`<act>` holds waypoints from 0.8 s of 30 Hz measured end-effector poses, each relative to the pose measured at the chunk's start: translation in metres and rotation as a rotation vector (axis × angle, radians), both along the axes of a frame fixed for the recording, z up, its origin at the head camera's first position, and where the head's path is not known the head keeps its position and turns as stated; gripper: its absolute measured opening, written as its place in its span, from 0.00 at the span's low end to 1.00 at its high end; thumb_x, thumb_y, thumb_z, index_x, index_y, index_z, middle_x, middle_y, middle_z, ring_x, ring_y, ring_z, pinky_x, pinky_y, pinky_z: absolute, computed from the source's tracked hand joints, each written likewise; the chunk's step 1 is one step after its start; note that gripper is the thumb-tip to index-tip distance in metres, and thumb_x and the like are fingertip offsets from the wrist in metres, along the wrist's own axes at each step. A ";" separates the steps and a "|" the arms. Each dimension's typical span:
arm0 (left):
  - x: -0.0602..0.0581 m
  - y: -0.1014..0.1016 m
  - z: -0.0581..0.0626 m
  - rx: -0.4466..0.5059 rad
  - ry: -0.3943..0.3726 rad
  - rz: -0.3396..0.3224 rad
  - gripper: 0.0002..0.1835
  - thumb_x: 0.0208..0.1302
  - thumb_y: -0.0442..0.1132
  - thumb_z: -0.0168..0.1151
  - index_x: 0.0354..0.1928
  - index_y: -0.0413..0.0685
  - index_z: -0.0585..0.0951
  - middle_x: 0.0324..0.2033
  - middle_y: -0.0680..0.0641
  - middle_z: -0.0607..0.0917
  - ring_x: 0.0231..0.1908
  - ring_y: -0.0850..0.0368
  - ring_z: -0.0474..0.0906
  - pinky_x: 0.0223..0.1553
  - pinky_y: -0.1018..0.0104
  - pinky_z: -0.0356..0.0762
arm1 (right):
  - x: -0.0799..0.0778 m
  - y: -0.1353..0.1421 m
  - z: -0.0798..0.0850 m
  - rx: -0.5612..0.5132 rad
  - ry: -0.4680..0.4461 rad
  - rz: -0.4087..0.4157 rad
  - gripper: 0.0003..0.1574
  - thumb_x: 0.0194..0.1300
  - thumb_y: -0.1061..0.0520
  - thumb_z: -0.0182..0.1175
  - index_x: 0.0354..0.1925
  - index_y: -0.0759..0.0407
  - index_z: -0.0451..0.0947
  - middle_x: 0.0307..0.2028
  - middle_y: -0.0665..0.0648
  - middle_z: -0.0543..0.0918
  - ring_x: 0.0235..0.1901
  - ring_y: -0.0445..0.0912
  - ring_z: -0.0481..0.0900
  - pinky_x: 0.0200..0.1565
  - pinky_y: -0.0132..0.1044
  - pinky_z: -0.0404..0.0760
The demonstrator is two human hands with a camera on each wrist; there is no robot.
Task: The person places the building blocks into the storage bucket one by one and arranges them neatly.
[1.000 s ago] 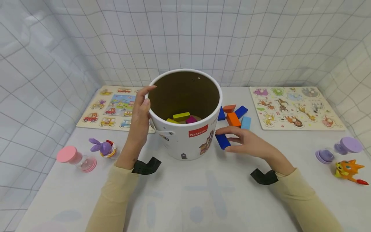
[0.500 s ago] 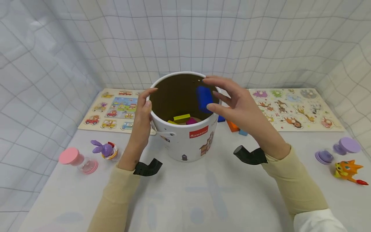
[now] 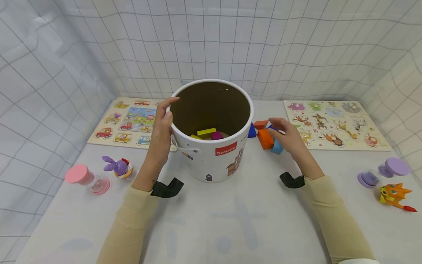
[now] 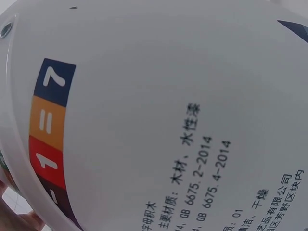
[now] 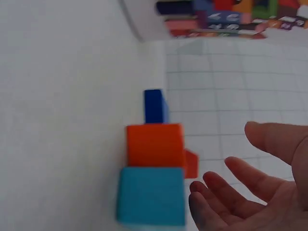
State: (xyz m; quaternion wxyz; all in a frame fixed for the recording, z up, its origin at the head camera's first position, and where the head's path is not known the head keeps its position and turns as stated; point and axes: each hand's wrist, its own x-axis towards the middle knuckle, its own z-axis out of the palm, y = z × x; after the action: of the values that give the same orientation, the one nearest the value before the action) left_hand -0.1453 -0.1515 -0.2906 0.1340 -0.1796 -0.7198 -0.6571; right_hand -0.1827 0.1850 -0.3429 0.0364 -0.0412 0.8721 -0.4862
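Note:
A white bucket point(image 3: 206, 163) with a red label stands mid-table, its printed side filling the left wrist view. My left hand point(image 3: 159, 137) holds its left rim, a finger over the edge and the thumb lower down. Inside lie yellow blocks point(image 3: 206, 132) and a magenta block point(image 3: 217, 135). Right of the bucket, my right hand point(image 3: 291, 138) hovers with nothing in it, fingers spread beside an orange block point(image 3: 265, 139) and a light blue block point(image 5: 151, 197). Close by are a dark blue block point(image 3: 252, 131) and a red-orange block point(image 3: 260, 124). Another blue block is partly hidden behind the fingers.
Wooden puzzle boards lie at back left point(image 3: 107, 123) and back right point(image 3: 333, 124). A pink hourglass point(image 3: 87, 179) and purple rabbit toy point(image 3: 118, 167) are at left. A purple hourglass point(image 3: 384, 171) and orange figurine point(image 3: 393, 194) are at right. Netted walls surround the table.
My right hand carried a blue block from beside the bucket up over its opening, let go of it, and moved back right to the loose blocks. The left hand stayed on the rim.

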 end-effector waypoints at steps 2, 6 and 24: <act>0.000 0.000 -0.001 0.001 -0.001 -0.003 0.24 0.63 0.47 0.36 0.61 0.55 0.61 0.58 0.58 0.62 0.56 0.48 0.58 0.51 0.39 0.59 | -0.006 0.005 -0.015 0.063 -0.031 0.034 0.33 0.62 0.48 0.53 0.61 0.59 0.60 0.59 0.62 0.64 0.58 0.57 0.60 0.56 0.52 0.63; 0.000 0.000 0.000 0.003 -0.004 -0.005 0.24 0.63 0.47 0.36 0.61 0.55 0.62 0.58 0.58 0.62 0.56 0.48 0.59 0.51 0.38 0.59 | -0.013 0.007 -0.027 0.222 -0.009 0.126 0.34 0.59 0.52 0.57 0.60 0.63 0.60 0.56 0.64 0.66 0.54 0.57 0.64 0.55 0.52 0.64; 0.000 0.001 0.001 0.012 0.006 -0.008 0.24 0.62 0.46 0.36 0.61 0.53 0.61 0.58 0.58 0.62 0.57 0.46 0.57 0.52 0.38 0.57 | 0.003 -0.004 0.011 -0.002 0.020 0.239 0.28 0.59 0.55 0.57 0.58 0.55 0.66 0.51 0.56 0.73 0.45 0.48 0.72 0.46 0.37 0.74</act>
State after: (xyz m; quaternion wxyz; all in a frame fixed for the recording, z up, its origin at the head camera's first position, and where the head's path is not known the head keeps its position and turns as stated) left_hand -0.1456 -0.1502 -0.2895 0.1346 -0.1835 -0.7147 -0.6614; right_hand -0.1794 0.1811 -0.3319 0.0853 -0.1498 0.8609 -0.4787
